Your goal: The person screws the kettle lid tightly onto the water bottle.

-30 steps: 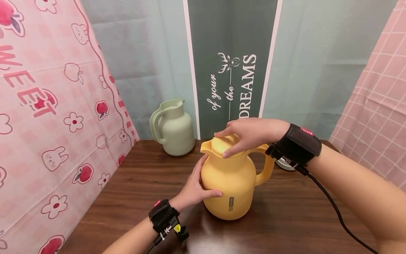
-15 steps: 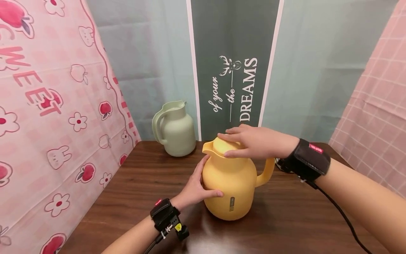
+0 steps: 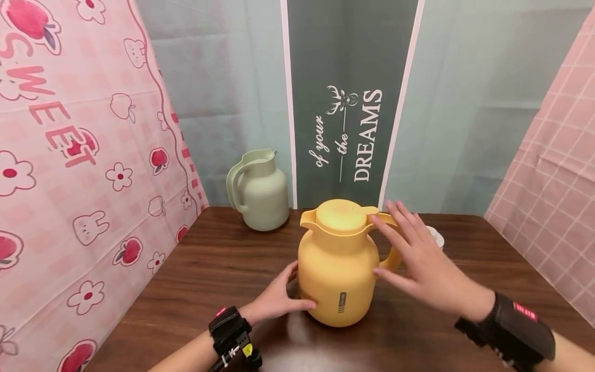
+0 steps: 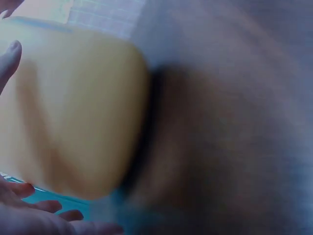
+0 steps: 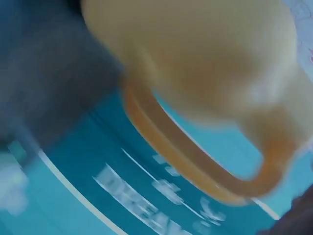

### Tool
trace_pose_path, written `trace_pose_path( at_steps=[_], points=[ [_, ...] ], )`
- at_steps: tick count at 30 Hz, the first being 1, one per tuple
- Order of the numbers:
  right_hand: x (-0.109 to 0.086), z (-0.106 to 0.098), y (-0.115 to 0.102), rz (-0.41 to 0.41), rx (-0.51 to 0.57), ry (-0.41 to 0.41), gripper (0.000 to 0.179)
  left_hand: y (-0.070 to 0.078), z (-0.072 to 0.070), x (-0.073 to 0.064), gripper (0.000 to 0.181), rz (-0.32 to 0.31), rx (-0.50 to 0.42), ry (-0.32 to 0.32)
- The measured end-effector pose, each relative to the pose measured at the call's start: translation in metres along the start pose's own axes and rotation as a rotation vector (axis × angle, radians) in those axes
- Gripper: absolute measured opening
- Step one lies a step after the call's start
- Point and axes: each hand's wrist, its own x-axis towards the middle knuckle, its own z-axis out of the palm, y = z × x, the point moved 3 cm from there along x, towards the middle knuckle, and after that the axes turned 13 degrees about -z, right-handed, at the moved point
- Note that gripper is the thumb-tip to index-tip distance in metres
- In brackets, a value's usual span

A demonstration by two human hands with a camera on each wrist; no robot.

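Observation:
A yellow thermos jug (image 3: 338, 268) stands upright on the wooden table, its round lid (image 3: 341, 216) seated in the neck. My left hand (image 3: 274, 299) is spread around the jug's lower left side, thumb in front and fingers toward the back. In the left wrist view the fingers (image 4: 49, 208) are loosely extended beside the yellow body (image 4: 83, 112). My right hand (image 3: 425, 263) is on the jug's handle side, fingers straight and spread, overlapping the handle (image 3: 392, 258) in the head view. The right wrist view shows that handle (image 5: 181, 154) blurred, with nothing wrapped around it.
A pale green jug (image 3: 266, 199) with its handle to the left stands at the back left of the table (image 3: 223, 258). Partly behind my right hand is a small white round object (image 3: 436, 236). Printed curtains (image 3: 344, 51) enclose the back and sides.
My right hand has come off the lid and moved right and down to the handle side, uncovering the lid. My left hand has slid lower on the jug and loosened.

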Motion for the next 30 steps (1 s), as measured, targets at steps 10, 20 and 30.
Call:
trace_pose_path(
  at_steps=[10, 20, 30],
  points=[
    [-0.080, 0.058, -0.018, 0.531, 0.289, 0.049, 0.113, -0.005, 0.016, -0.023, 0.100, 0.000, -0.087, -0.016],
    [-0.103, 0.100, -0.035, 0.893, 0.685, -0.161, 0.119, -0.004, 0.034, -0.047, 0.098, -0.024, -0.253, -0.012],
    [-0.099, 0.117, -0.047, 1.011, 0.823, -0.147, 0.110, -0.007, 0.039, -0.047, 0.101, -0.041, -0.265, 0.066]
  ],
)
